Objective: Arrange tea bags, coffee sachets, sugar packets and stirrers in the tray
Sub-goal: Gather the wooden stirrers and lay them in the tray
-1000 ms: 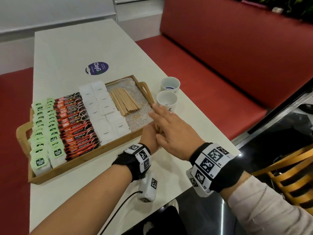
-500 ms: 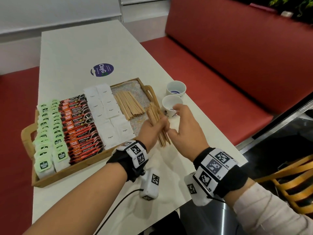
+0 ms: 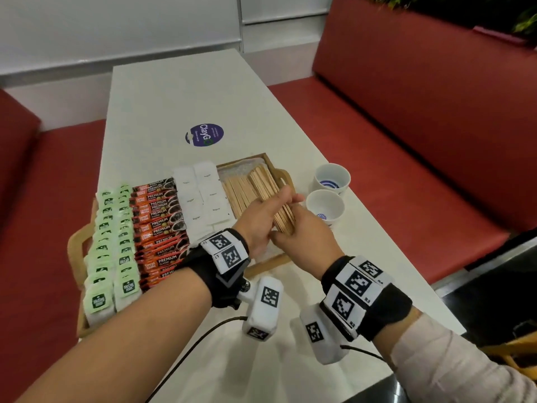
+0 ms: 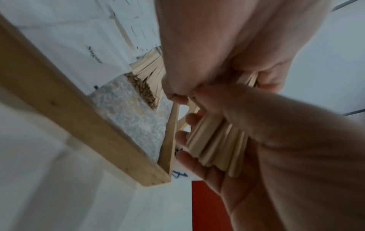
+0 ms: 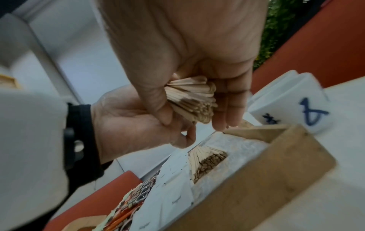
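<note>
**Second bundle of stirrers now over the tray, nearly there**

Everything below is placed relative to the tray (image 3: pixel 76 245), going from my side outward.

Closest in, both hands are on one bundle of stirrers (image 3: pixel 286 216). The left hand (image 3: pixel 261 219) is curled around it from the tray's inner side, and the right hand (image 3: pixel 305 237) is clamped on its near end with thumb and fingers, which the right wrist view shows clearly. So neither hand is free; both are gripping the same bundle.

What's changed: a second ago the hands were low at the tray's near right edge with no sticks visible, half a second ago the bundle was up and standing steeply just outside that corner, and now it's been carried in over the tray's right end and tipped flatter, roughly parallel to the stirrers already lying there (image 3: pixel 238 193). It looks held above the floor of the tray, not set down yet.

Across the tray toward its left end: sugar packets (image 3: pixel 203 196), then coffee sachets (image 3: pixel 159 225), then tea bags (image 3: pixel 113 248), all in tidy rows.

Just past the tray's right handle, two white cups (image 3: pixel 325 207) sit on the worktop (image 3: pixel 180 91).

My read: three groups look done, and this bundle seems to be the last bit. It just needs lowering beside the first pile without fanning out.
</note>
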`<state>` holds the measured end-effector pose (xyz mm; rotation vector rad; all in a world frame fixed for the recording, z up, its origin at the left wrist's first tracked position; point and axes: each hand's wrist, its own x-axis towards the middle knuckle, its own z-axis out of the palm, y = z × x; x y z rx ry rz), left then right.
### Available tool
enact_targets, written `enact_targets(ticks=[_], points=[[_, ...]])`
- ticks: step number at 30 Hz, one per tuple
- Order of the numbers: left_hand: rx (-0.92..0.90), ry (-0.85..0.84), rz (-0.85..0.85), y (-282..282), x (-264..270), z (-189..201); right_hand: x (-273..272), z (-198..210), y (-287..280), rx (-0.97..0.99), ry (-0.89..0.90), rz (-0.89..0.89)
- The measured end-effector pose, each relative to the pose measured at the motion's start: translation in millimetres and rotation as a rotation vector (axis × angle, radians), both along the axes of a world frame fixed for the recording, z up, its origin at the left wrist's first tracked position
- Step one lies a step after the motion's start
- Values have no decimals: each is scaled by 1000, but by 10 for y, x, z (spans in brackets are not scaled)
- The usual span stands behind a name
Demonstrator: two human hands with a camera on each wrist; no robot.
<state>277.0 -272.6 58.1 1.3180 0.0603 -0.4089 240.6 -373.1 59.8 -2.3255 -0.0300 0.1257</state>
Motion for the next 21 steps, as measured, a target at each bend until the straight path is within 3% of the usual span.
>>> enact_targets(ticks=[8,13,18,21], points=[[181,11,-120,212,601,149,434,40,144,24,47,55],[185,-7,30,393,1087,238,712,-11,168,-38,127,14],[484,-76,-124,504,1432,143,911,-98,290,-116,170,-46],[752,-177,-231,523,1575,28,997,-171,361,-173,232,-88]])
